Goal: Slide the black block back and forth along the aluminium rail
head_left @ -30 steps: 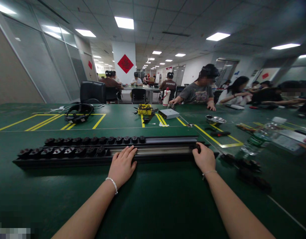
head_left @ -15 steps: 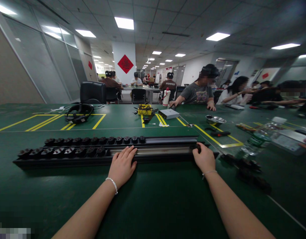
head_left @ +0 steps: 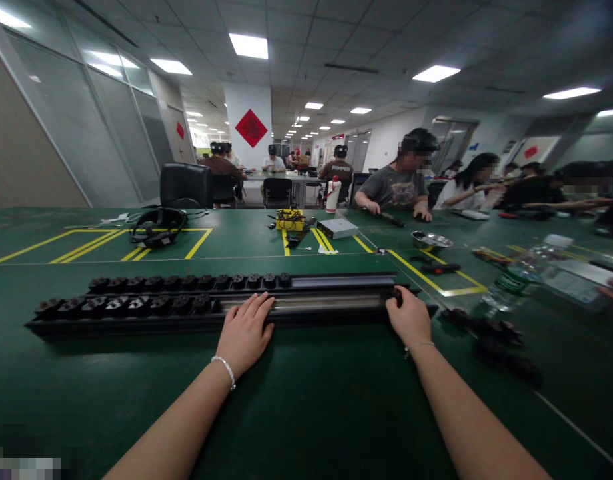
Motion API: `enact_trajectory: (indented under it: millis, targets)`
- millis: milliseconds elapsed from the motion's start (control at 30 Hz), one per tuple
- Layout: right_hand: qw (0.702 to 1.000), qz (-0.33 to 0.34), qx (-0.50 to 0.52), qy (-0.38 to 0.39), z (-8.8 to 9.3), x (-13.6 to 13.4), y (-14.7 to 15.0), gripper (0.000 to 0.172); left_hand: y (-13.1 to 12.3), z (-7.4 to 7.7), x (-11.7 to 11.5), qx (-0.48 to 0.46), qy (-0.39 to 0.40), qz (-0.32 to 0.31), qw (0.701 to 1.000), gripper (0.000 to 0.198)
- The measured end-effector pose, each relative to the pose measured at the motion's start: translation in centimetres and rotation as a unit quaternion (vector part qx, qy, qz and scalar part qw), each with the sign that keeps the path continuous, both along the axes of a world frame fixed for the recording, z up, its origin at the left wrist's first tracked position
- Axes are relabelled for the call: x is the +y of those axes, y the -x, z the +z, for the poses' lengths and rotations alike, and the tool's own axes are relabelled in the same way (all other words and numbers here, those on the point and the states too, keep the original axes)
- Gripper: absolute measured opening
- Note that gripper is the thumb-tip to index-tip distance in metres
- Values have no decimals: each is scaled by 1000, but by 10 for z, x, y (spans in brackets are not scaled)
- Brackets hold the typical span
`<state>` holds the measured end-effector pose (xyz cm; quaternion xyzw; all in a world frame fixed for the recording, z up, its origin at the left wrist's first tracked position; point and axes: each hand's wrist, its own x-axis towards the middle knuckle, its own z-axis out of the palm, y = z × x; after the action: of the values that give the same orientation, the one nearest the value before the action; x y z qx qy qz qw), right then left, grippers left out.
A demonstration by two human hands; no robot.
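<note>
Two long black power tracks (head_left: 306, 319) lie side by side on the green table, their inner channels grey and shiny. Black socket modules (head_left: 136, 304) fill the left half of the front track, and a similar row (head_left: 205, 283) sits in the rear one. My left hand (head_left: 245, 333) rests on the middle of the front track, fingers stretched over its channel just right of the modules. At the right end, my right hand (head_left: 409, 317) is closed with thumb and fingers around a small black socket module (head_left: 397, 295), mostly hidden by the fingers.
Several loose black modules (head_left: 506, 360) and a water bottle (head_left: 524, 277) are to the right. Beyond the tracks are a metal bowl (head_left: 431, 240), a headset (head_left: 159, 227), a yellow box with cables (head_left: 290, 220) and a grey box (head_left: 337, 229). A co-worker (head_left: 399, 180) sits across the table.
My hands and the tracks stay as they were. Across the table, the co-worker's hand has shifted, and a dark elongated item now shows beside it.
</note>
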<state>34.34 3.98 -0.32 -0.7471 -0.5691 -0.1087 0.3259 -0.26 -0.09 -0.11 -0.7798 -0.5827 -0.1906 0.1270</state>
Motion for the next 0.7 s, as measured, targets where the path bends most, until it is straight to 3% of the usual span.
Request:
enact_trajectory:
  millis: [700]
  targets:
    - [999,-11,16,32,1,-1,-7,46,-1,2,-1,-7,14,2,1000,45]
